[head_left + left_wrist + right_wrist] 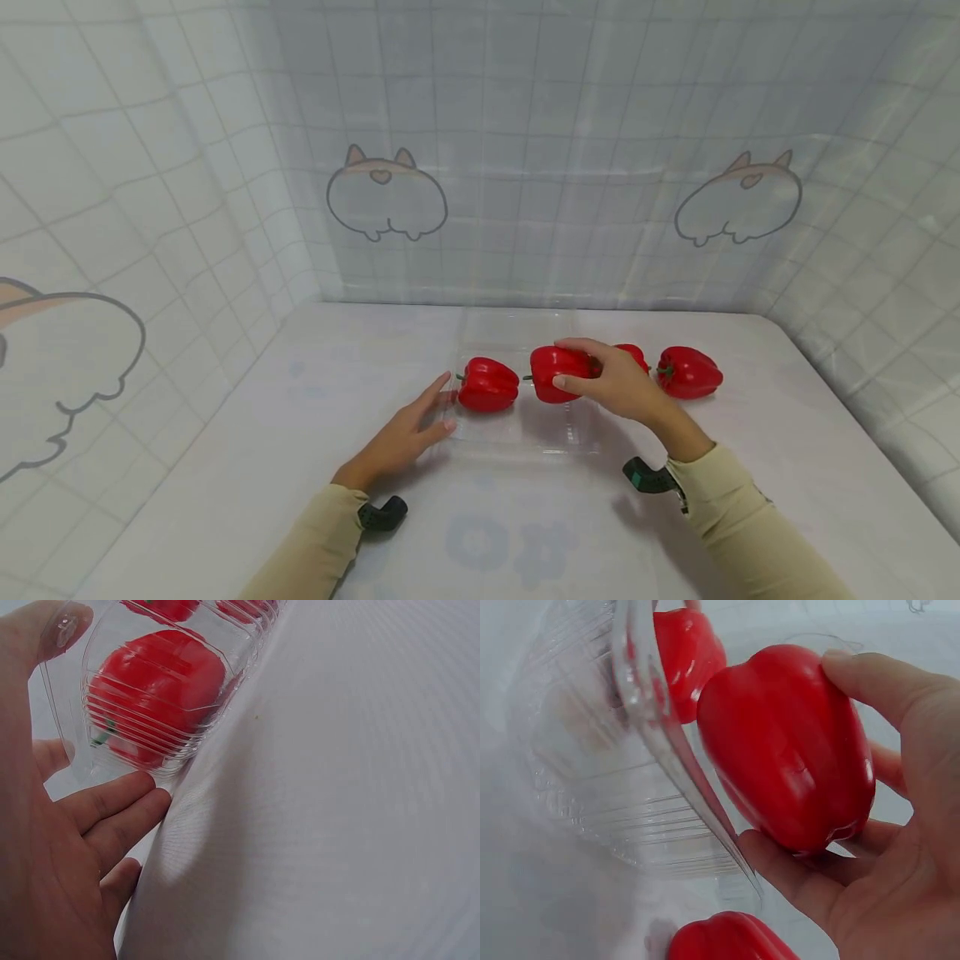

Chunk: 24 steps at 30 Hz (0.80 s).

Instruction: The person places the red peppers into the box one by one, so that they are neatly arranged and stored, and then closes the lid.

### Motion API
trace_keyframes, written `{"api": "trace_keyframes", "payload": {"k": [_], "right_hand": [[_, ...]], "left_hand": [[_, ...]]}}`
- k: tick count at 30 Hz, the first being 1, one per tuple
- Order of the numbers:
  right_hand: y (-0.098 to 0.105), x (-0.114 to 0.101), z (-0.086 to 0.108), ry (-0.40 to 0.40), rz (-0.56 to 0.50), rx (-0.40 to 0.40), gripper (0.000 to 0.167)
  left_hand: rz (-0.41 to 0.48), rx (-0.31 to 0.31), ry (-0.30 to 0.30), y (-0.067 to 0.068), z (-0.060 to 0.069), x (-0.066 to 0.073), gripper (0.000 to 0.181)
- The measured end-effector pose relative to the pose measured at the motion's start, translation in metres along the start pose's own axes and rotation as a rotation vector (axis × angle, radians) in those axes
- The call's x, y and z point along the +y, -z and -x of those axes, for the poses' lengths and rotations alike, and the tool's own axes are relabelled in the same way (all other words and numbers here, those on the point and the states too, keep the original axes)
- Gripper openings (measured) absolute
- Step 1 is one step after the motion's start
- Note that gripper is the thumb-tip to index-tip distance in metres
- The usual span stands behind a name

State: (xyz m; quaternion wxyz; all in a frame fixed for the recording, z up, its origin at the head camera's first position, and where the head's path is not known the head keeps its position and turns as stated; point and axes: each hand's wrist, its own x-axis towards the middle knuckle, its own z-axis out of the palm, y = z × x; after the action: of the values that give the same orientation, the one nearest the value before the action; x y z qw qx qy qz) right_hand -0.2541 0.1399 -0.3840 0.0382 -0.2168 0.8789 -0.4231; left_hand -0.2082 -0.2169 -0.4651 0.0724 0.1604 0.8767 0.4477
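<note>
My right hand grips a red bell pepper over the right part of a clear plastic clamshell box. In the right wrist view, the fingers and thumb curve round this pepper, beside the box's rim. Another red bell pepper lies in the box's left part, its stem facing left. At the box's left side, my left hand rests with fingers spread. Its fingertips lie against the ribbed wall in the left wrist view.
Right of the box lie two more red bell peppers, one in full view and one partly behind my right hand. The box's clear lid is folded back toward the rear wall. A white cloth covers the table.
</note>
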Motion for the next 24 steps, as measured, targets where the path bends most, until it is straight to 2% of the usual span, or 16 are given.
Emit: {"api": "trace_keyframes", "payload": {"k": [6,11,24], "right_hand": [[-0.004,-0.008,-0.002,0.051,0.089,-0.041,0.065],[-0.006,-0.013,-0.004,0.054,0.142,-0.043,0.065],[-0.01,-0.012,-0.007,0.041,0.175,-0.032,0.066]], "left_hand": [[-0.01,0.002,-0.002,0.0,0.0,0.0,0.078],[-0.009,0.003,-0.012,0.0,-0.001,0.0,0.078],[-0.024,0.012,-0.01,-0.001,-0.001,-0.001,0.078]]}}
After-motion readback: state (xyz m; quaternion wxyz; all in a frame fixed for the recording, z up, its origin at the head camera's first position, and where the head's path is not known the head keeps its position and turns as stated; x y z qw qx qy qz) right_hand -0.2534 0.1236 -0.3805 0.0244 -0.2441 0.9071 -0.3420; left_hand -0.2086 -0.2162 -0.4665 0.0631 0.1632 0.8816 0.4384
